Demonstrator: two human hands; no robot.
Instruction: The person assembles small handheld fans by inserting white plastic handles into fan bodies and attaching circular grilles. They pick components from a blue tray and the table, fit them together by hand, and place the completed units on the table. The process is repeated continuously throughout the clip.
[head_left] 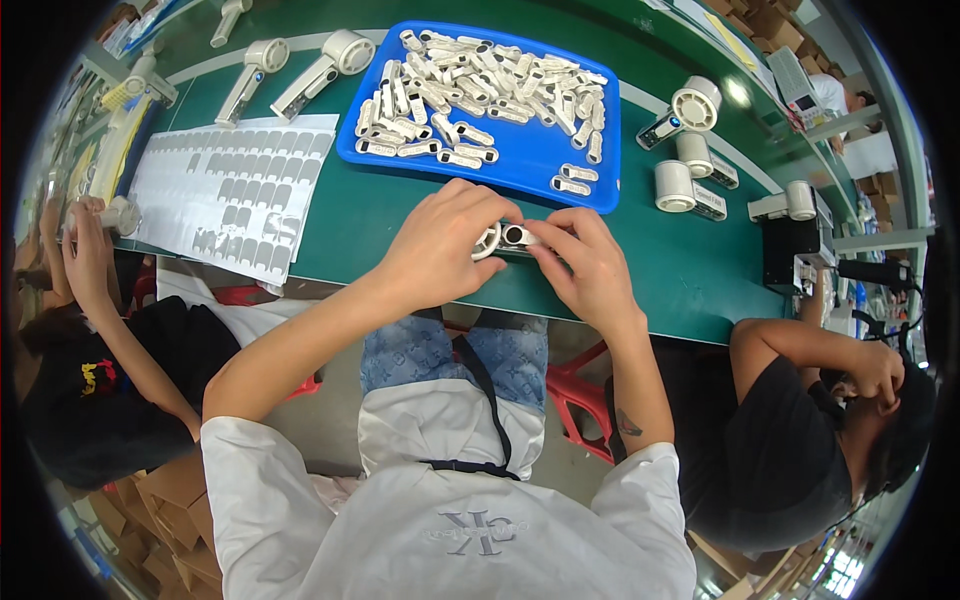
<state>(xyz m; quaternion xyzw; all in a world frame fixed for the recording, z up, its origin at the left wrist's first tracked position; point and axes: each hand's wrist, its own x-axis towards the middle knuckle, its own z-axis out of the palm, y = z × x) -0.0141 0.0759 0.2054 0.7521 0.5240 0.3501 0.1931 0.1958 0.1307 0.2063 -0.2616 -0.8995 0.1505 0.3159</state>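
Observation:
My left hand (pixel 440 245) is closed round the head of a small white handheld fan (pixel 487 243), just in front of the blue tray. Its ring shows between the thumb and the fingers. In my right hand (pixel 590 262), the thumb and fingers pinch a small white cover piece (pixel 518 235) with a dark oval end, which lies over the fan's handle. Most of the handle is hidden by my fingers. The blue tray (pixel 520 165) beyond my hands holds many white cover pieces like this one, heaped toward its far side.
On the left lie a sheet of grey stickers (pixel 262 190) and white handheld fans (pixel 325 75). More fans (pixel 692 105) stand on the green table's right, near a black box (pixel 795 245). A person in black sits on each side; one person's hand (pixel 90 245) is at far left.

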